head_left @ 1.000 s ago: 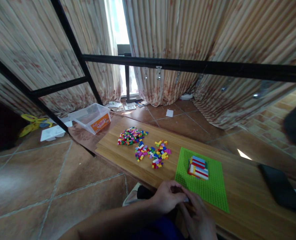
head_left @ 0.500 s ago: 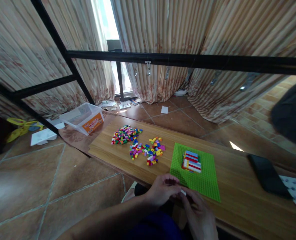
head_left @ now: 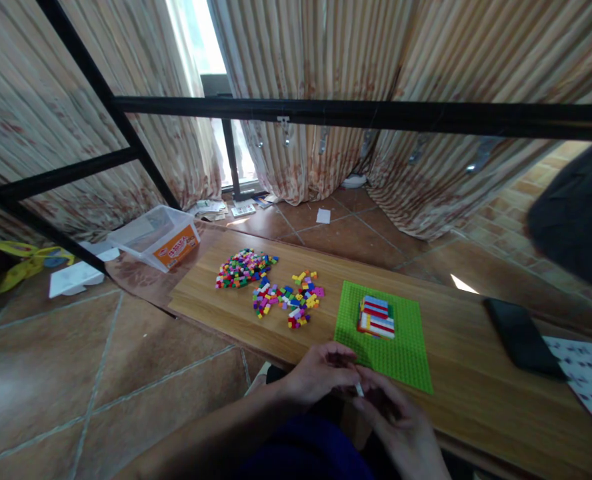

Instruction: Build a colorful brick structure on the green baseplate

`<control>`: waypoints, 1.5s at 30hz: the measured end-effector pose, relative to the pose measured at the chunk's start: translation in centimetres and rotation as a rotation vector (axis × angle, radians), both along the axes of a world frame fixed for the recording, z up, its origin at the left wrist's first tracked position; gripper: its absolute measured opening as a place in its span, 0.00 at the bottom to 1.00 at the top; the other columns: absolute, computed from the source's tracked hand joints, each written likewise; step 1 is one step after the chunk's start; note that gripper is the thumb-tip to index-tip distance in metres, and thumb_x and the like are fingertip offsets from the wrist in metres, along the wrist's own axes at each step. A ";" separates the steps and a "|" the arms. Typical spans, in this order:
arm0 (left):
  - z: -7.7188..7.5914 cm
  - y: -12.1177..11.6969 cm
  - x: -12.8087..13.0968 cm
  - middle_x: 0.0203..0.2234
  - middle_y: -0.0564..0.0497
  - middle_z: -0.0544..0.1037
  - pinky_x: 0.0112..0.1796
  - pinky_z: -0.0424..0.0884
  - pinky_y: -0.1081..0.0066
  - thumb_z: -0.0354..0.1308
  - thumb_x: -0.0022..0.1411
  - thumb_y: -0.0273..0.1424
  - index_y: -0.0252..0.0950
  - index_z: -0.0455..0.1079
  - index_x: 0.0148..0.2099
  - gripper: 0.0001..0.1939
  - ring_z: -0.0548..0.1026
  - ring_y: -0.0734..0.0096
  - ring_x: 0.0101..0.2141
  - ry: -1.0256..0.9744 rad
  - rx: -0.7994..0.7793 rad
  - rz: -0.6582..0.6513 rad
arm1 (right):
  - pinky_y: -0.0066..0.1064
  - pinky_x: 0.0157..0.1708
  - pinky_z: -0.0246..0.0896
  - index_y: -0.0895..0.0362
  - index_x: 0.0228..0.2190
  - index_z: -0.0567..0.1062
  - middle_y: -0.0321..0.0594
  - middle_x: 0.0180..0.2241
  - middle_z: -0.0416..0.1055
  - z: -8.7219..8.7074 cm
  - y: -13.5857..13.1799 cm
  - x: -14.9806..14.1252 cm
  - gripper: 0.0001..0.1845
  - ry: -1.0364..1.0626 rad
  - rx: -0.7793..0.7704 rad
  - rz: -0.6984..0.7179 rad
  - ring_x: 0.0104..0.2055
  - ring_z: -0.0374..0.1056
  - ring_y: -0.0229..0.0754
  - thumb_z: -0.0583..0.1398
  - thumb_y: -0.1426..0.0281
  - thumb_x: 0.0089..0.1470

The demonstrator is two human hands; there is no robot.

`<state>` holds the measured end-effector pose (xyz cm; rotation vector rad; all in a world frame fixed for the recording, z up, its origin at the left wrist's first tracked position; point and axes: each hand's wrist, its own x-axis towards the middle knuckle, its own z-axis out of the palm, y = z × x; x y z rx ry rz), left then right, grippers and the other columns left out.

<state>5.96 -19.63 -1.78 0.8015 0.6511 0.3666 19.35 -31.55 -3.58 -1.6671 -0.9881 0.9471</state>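
My left hand (head_left: 321,375) and right hand (head_left: 399,417) pinch a small white piece (head_left: 359,389) at the wooden table's (head_left: 463,373) near edge. At twelve to one o'clock, the striped block (head_left: 376,317) sits on the studded green mat (head_left: 406,360) (square-cornered); loose bricks (head_left: 246,268) heap around eleven. Smooth wood stretches between mat and flat black slab (head_left: 522,339), two o'clock.

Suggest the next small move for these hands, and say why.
Perhaps bring the small white piece to the green baseplate: the left hand and right hand have it at their fingertips, and bare studs surround the striped brick block.
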 end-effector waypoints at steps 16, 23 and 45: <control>-0.2 0.6 -0.1 0.23 0.56 0.73 0.31 0.64 0.73 0.66 0.50 0.34 0.32 0.72 0.40 0.16 0.69 0.77 0.25 0.198 0.170 -0.071 | 0.34 0.37 0.70 0.55 0.40 0.79 0.41 0.33 0.77 1.0 1.4 4.4 0.24 -0.185 0.031 -0.265 0.34 0.73 0.44 0.68 0.53 0.44; -2.5 1.7 -0.9 0.21 0.56 0.72 0.28 0.62 0.75 0.61 0.52 0.30 0.32 0.72 0.37 0.09 0.69 0.76 0.24 0.326 0.358 -0.018 | 0.38 0.38 0.68 0.55 0.41 0.77 0.42 0.35 0.78 0.6 4.7 9.7 0.26 -0.279 0.031 -0.319 0.36 0.73 0.46 0.67 0.52 0.43; -3.6 1.4 -1.8 0.20 0.57 0.71 0.23 0.63 0.77 0.54 0.60 0.32 0.35 0.69 0.40 0.08 0.71 0.75 0.21 0.441 0.542 -0.078 | 0.37 0.38 0.67 0.55 0.38 0.80 0.40 0.35 0.78 -1.5 11.0 14.4 0.27 -0.115 0.064 0.008 0.34 0.71 0.41 0.70 0.52 0.40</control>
